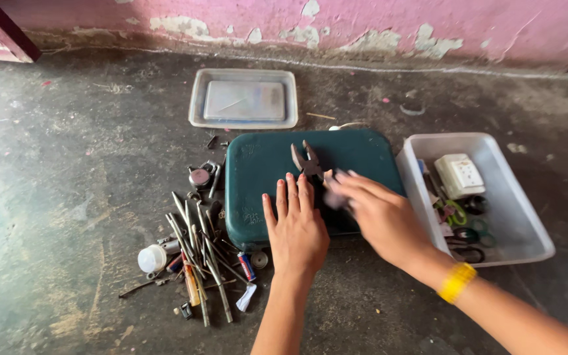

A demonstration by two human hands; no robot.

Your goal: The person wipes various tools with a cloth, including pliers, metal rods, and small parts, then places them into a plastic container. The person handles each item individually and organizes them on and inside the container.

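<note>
A small battery (247, 267) with a red and blue label lies on the floor (67, 197), just by the near left corner of the green box (264, 164), beside the pile of tools (198, 250).

Both hands on green case (277, 171); pliers (307, 161) atop, jaws open.

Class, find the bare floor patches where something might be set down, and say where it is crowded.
Free: floor left of the tool pile, and between clear lid and white bin. Crowded: the pile beside the green case, where left hand and right hand rest near pliers.
</note>
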